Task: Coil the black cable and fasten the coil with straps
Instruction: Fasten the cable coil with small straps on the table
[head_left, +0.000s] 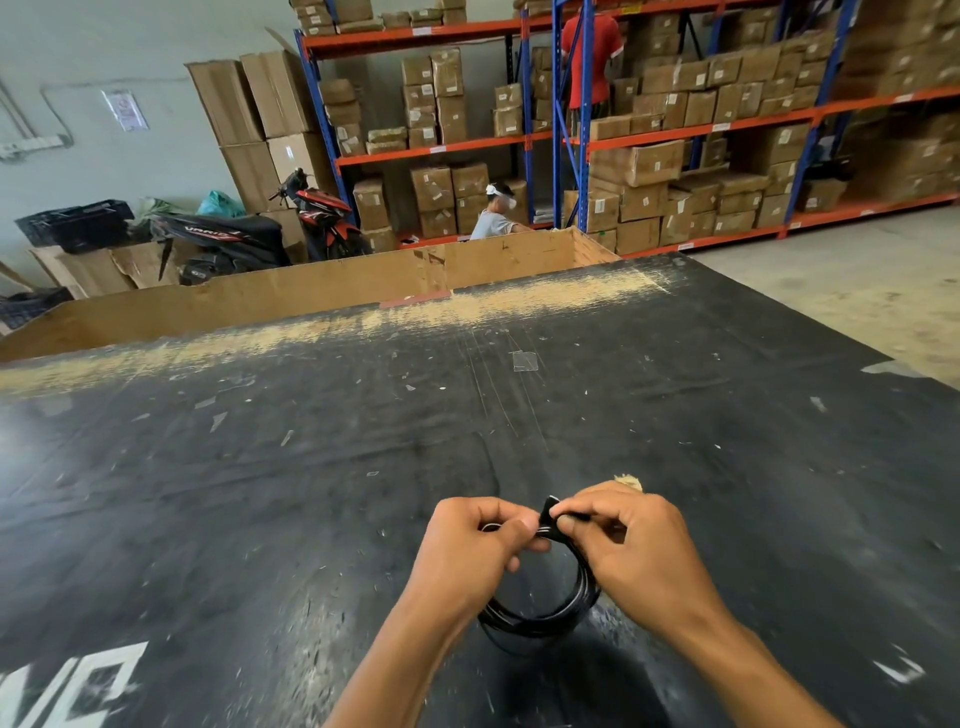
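The black cable is wound into a round coil of several loops and hangs just above the black table, near its front edge. My left hand grips the top of the coil from the left. My right hand pinches a short black strap at the coil's top, right beside my left thumb. The strap sits around the cable bundle there; whether it is closed I cannot tell. The coil's upper part is hidden behind my fingers.
A cardboard wall borders the table's far edge. Beyond it are parked scooters, shelving with cartons, a seated person and a standing person in red. Concrete floor lies to the right.
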